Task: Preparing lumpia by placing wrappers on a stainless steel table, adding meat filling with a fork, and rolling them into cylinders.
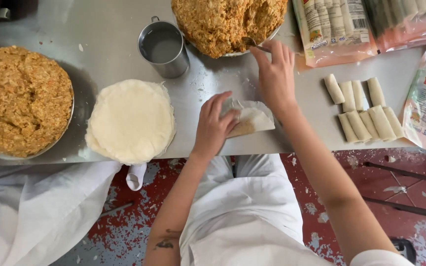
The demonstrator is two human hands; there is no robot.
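At the far left of the frame a wide metal bowl (60, 140) is heaped with crumbly orange-brown filling. Right of it lies a stack of round pale wrappers (130, 119), and above that, at upper centre, a metal cup (163, 48) holds a little cloudy liquid. A second bowl (272, 35) at top centre is piled with the same filling.

In the middle, the left hand (214, 126) presses its fingers flat on a half-folded wrapper (253, 119) near the table's (109, 44) front edge, a strip of filling showing inside. The right hand (274, 74) reaches up to the second bowl, fingers pinched on a fork (250, 43) at its rim. The step looks like filling and rolling; the next move would seem to need the wrapper held taut as it is tucked over.

At centre right sit finished rolls (363, 106) in two rows; plastic packets (338, 27) lie at the upper right.
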